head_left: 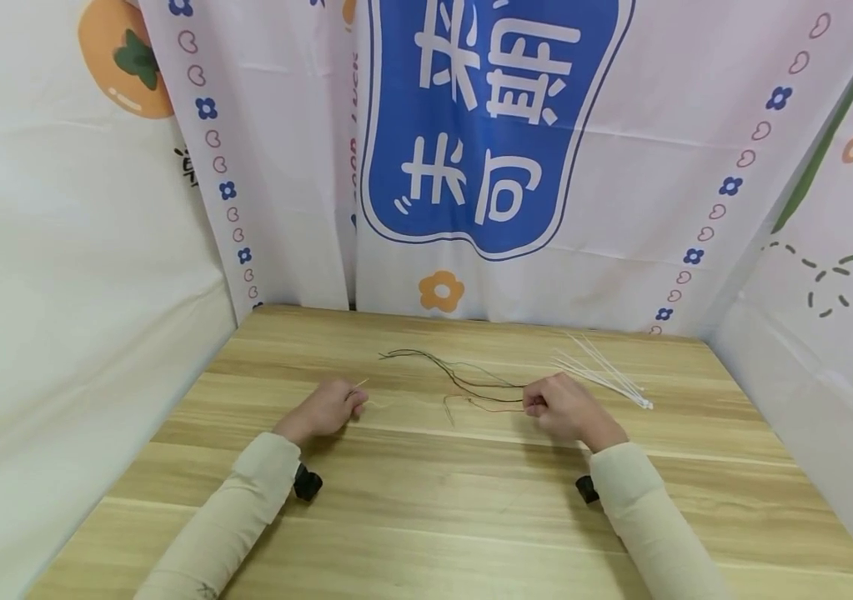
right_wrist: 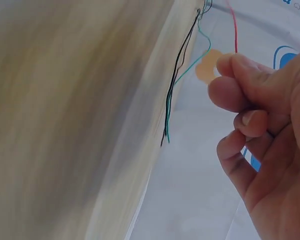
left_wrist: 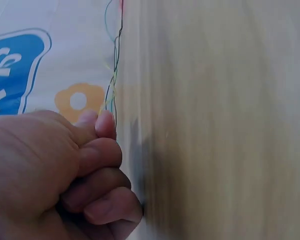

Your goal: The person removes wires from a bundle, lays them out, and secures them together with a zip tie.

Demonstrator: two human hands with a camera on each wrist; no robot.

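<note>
Thin coloured wires stretch between the two hands over the wooden table. My left hand [head_left: 330, 407] pinches a pale yellow wire [head_left: 377, 405] between thumb and forefinger, its other fingers curled under. In the left wrist view, green and dark strands twist together with the yellow just beyond the fingertips. My right hand [head_left: 563, 405] pinches the end of a red wire [right_wrist: 235, 35] between thumb and forefinger. Black wires [head_left: 437, 363] curve across the table between the hands. A green wire [right_wrist: 205, 52] and black wires hang beside the right hand in its wrist view.
White cable ties [head_left: 606, 375] lie in a loose bundle behind the right hand. The wood-grain table [head_left: 426, 517] meets a printed white curtain [head_left: 283, 167] at its back edge. Similar cloth hangs at both sides.
</note>
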